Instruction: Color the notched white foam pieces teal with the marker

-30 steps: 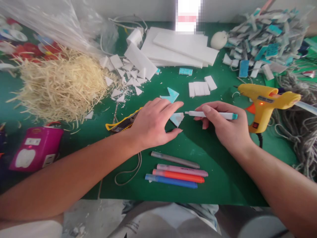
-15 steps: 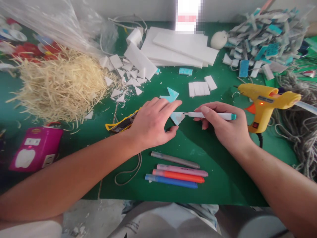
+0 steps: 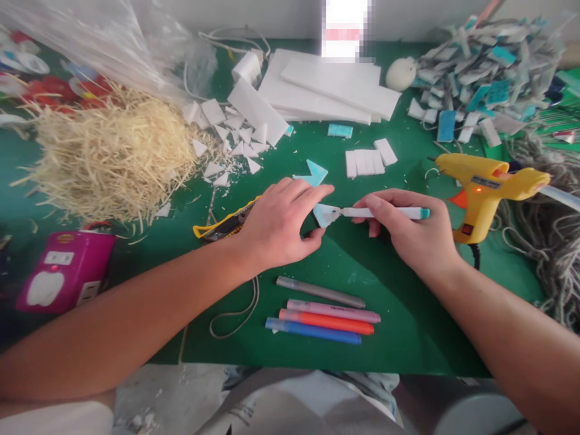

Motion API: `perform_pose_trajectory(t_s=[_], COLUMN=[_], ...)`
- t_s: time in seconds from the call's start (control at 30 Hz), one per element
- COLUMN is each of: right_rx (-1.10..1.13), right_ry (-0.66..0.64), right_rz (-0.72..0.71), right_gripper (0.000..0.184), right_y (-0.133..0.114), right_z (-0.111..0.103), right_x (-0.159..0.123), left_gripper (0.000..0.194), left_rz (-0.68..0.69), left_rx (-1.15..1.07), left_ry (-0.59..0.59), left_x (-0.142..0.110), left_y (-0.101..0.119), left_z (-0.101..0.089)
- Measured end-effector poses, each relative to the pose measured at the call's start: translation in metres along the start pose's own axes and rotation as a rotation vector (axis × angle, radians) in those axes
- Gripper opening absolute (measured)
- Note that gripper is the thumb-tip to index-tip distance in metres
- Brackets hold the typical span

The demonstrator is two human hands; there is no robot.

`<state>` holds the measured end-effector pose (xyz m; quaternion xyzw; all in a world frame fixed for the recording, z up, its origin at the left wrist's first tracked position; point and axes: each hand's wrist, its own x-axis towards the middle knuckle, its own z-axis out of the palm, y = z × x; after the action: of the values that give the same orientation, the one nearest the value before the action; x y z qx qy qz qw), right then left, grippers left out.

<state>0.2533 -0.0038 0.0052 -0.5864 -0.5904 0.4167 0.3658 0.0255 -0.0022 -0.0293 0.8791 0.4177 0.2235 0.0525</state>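
In the head view, my left hand (image 3: 283, 226) steadies a small pale-blue, roughly triangular foam piece (image 3: 324, 214) between thumb and fingers. My right hand (image 3: 399, 220) grips a white marker with a teal end (image 3: 385, 212), held almost level. Its tip meets the right edge of the piece, where a small dark spot shows. Just beyond my left fingers lies a light-blue notched foam piece (image 3: 315, 174). A yellow utility knife (image 3: 226, 223) is partly hidden beneath my left hand.
Grey, pink, red and blue markers (image 3: 326, 320) lie in front. A yellow glue gun (image 3: 480, 187) stands at right, near grey yarn (image 3: 553, 241). White foam sheets (image 3: 326, 84) and scraps (image 3: 240, 133) are behind. Straw (image 3: 113, 157) and a magenta power socket (image 3: 67, 272) sit left.
The marker tip has come into contact with the foam piece and moved slightly down. The piece has tilted a little, and my left thumb has drawn in against it.
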Motion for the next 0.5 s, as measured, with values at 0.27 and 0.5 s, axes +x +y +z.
perform_pose_trajectory(t_s=[0.27,0.5], right_rx=[0.010,0.040], right_ry=[0.003,0.011], right_rz=[-0.007,0.013], right_gripper=[0.019,0.020], right_y=[0.0000,-0.0016], right_z=[0.0000,0.0018], right_x=[0.0000,0.0006], left_gripper=[0.049,0.047], left_rz=[0.009,-0.001], left_rx=[-0.016,-0.008], left_ry=[0.007,-0.005], left_x=[0.0008,0.0005], left_y=[-0.0005,-0.0008], left_z=[-0.0001,0.0009])
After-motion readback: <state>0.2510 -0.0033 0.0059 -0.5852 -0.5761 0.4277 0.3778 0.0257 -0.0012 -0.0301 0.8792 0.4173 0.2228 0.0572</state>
